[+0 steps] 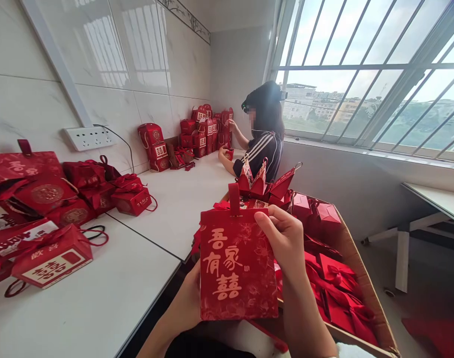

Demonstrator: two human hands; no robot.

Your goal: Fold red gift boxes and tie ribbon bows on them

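Note:
A flat-fronted red gift box (239, 268) with gold Chinese characters and a ribbon loop (234, 200) on top is held upright in front of me. My right hand (284, 238) grips its upper right corner, thumb on the front face and the other fingers curled behind. At the lower left edge, my left hand (192, 301) is closed on the same box, its fingers hidden behind it. Beneath and beyond my hands stands a cardboard carton (355, 243) filled with red gift boxes, several tied with red ribbon bows (340, 278).
On the white table (111, 288), several red boxes (55, 258) with cord handles are piled at left. More red boxes (158, 149) stand along the tiled wall, below a power strip (89, 138). A co-worker (264, 134) handles boxes at the far end. Another table (439, 199) is at right.

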